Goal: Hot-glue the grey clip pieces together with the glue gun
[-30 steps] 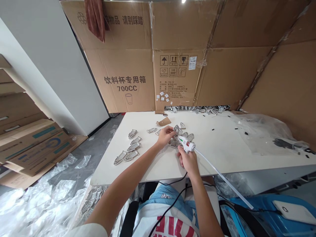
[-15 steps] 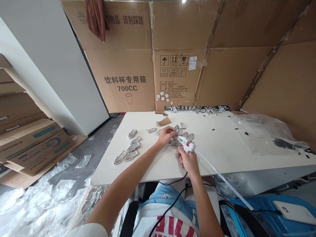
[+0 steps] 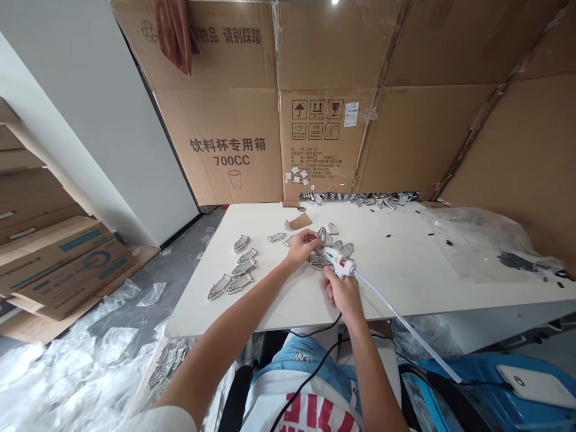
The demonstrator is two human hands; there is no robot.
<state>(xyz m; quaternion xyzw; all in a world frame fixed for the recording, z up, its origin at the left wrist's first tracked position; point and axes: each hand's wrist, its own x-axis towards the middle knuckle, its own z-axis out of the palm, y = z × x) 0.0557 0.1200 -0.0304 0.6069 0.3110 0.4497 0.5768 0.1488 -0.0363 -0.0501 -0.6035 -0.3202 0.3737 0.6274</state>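
Observation:
My right hand (image 3: pixel 342 289) is wrapped round the handle of a white hot glue gun (image 3: pixel 339 263), and a long clear glue stick (image 3: pixel 405 324) runs out of its back end. The gun's nose points up and left at a silver metal buckle-like piece (image 3: pixel 321 236), which the closed fingers of my left hand (image 3: pixel 302 247) pinch. Whether the nozzle touches the piece cannot be made out. Beneath and beside the gun lies a small heap of similar metal pieces (image 3: pixel 317 260). More of them (image 3: pixel 243 282) sit in groups on the left of the white table (image 3: pixel 288 306).
Cardboard sheets (image 3: pixel 234 120) stand as a wall behind the table, with more metal pieces (image 3: pixel 382 200) at their foot. A brown cardboard scrap (image 3: pixel 299 221) lies near the hands. Clear plastic bags (image 3: pixel 481 246) cover the right side. A black cord (image 3: pixel 315 375) crosses my lap.

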